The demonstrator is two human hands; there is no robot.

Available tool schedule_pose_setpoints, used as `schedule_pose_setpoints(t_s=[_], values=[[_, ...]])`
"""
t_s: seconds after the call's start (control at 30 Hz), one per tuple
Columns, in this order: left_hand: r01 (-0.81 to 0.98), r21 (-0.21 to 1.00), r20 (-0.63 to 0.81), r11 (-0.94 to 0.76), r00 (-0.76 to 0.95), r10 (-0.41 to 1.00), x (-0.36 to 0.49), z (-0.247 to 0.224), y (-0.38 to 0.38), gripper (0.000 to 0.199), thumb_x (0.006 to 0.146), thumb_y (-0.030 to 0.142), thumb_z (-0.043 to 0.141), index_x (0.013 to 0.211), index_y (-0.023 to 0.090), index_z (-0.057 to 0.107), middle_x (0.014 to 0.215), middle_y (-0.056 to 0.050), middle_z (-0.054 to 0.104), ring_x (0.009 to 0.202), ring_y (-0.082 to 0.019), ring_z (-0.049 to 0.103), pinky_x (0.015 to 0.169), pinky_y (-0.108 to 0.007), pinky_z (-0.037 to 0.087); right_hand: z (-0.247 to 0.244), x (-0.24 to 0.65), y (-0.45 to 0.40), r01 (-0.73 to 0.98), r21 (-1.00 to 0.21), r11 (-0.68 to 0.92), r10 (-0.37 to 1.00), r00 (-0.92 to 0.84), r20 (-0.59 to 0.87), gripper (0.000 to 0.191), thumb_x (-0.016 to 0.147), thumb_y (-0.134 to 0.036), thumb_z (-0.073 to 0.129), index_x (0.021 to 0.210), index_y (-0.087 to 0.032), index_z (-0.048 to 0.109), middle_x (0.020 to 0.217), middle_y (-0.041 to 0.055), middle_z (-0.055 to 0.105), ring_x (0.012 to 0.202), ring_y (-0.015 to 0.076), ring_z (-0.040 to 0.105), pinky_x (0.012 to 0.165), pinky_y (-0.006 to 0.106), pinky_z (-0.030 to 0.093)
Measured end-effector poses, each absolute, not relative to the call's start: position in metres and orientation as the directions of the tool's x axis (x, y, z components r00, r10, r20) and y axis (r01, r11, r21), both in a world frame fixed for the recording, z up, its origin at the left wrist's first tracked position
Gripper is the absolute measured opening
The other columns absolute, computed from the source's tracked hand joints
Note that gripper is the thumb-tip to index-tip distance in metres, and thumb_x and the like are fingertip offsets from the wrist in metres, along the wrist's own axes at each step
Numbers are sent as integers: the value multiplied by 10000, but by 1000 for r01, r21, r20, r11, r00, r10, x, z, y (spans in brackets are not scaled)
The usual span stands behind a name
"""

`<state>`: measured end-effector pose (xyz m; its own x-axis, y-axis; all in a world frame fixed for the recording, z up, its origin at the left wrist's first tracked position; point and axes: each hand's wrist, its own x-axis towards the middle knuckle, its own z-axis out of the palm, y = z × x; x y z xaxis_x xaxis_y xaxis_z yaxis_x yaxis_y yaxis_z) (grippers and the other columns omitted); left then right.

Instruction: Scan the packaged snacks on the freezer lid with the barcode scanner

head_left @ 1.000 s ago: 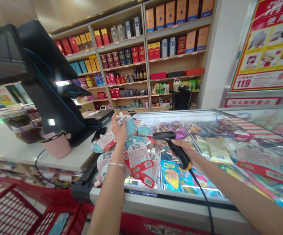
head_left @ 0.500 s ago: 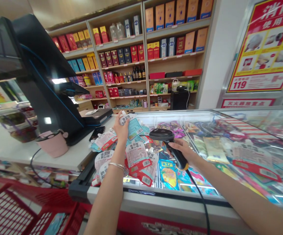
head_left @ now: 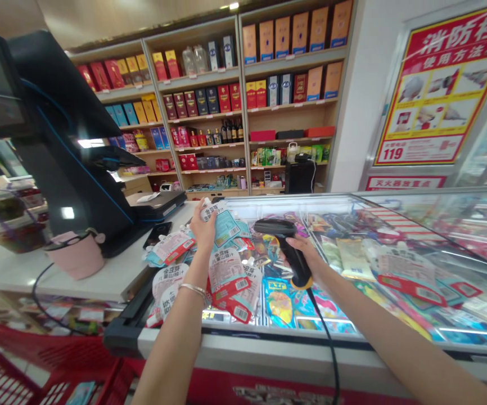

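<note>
My left hand (head_left: 203,226) grips a blue and white pouch (head_left: 225,228) by its capped top, over a pile of similar pouches on the freezer's glass top. In my right hand (head_left: 305,257) is a black barcode scanner (head_left: 294,260), its head towards the held pouch and its cable hanging down past the freezer edge. Red and white pouches (head_left: 228,275) lie just below my left hand. More pouches (head_left: 170,247) are heaped to its left.
A freezer (head_left: 277,344) with packaged goods under glass stretches right. On the left counter (head_left: 112,284) stand a black terminal (head_left: 70,140) and a pink cup (head_left: 76,260). A red shopping cart (head_left: 53,354) is at lower left; stocked shelves (head_left: 243,112) stand behind.
The whole view has shifted slightly, so most things sit further left. Both hands keep their holds on the pouch and the scanner; the scanner is still close to the pouch.
</note>
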<state>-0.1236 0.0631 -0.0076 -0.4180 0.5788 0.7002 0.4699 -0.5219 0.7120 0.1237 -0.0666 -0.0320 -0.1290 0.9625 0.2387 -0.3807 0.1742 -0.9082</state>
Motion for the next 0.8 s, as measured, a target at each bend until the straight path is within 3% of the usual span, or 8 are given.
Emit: schedule_pose_setpoints(t_s=[0.2,0.47,0.67,0.73,0.8], values=[[424,702,710,-573,-345,614,-84,4,50,508,714,255,664,1215,256,578,1063,-26,676,974,-190,618,934,-316,433,4,183,-99,-444,-880,167,985,105,133,187,703,-321,589,774,-159,648,580,45,652,506,159,597,497,244,500],[232,769,615,-596,-17,788,61,4,-16,514,726,207,655,1231,239,568,959,-16,696,860,-186,637,869,-322,463,4,306,-162,-444,-864,237,883,469,2,142,739,-223,542,814,-147,636,633,39,666,431,113,563,388,194,474],[190,791,573,-582,103,813,171,-36,-60,547,764,188,598,1296,232,481,1134,-76,615,1071,-206,567,972,-365,408,-33,377,-187,-487,-832,266,828,557,-61,111,722,-187,665,707,-160,558,532,-20,576,371,73,516,336,141,447],[274,782,545,-560,136,827,195,-50,-70,580,802,222,551,1360,216,394,1249,-116,540,1156,-218,521,1003,-379,386,-46,396,-192,-537,-792,290,828,556,-74,138,714,-167,678,714,-170,540,544,-28,574,372,66,517,339,128,455],[412,698,536,-586,241,809,208,-62,-78,603,826,317,530,1387,183,354,1392,-160,411,1295,-265,396,1067,-430,312,-56,411,-196,-599,-741,302,825,554,-112,133,735,-153,653,722,-175,522,539,-31,567,374,62,519,350,118,465]])
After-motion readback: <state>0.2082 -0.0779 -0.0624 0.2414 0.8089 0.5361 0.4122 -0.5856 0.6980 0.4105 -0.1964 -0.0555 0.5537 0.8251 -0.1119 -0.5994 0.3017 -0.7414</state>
